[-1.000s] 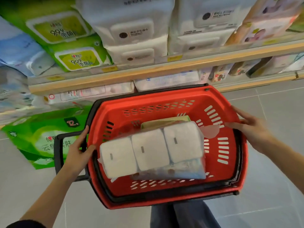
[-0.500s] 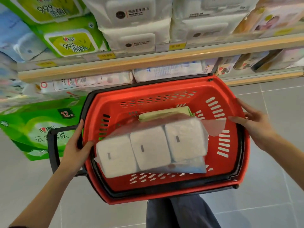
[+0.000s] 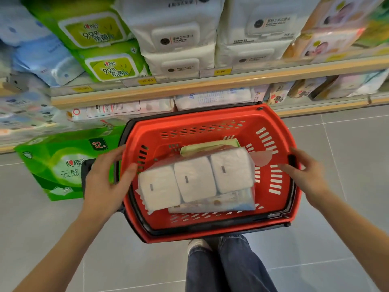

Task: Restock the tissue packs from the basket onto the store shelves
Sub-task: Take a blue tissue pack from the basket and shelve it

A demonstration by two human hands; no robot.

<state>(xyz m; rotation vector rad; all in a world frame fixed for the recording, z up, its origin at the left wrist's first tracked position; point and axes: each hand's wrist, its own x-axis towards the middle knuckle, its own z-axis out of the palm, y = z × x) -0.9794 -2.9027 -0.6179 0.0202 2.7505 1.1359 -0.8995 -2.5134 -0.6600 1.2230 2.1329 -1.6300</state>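
Note:
A red shopping basket with a black rim sits low in front of the shelves. On top inside it lies a clear-wrapped pack of three white tissue blocks, over a green pack and a pale blue one. My left hand reaches over the basket's left rim, fingers spread, with the thumb close to the white pack's left end. Over the right rim is my right hand, its straight fingers pointing in toward the pack. Neither hand holds anything.
Wooden-edged shelves just behind the basket carry green and white wipe packs above and flat packs below. A large green tissue bale stands on the grey floor at the left. The basket's black handle lies folded out to the left. My legs are below the basket.
Both hands have moved inward from the basket's outer sides to over its rims, toward the white pack. The view has shifted, and the basket now sits lower and further right in it.

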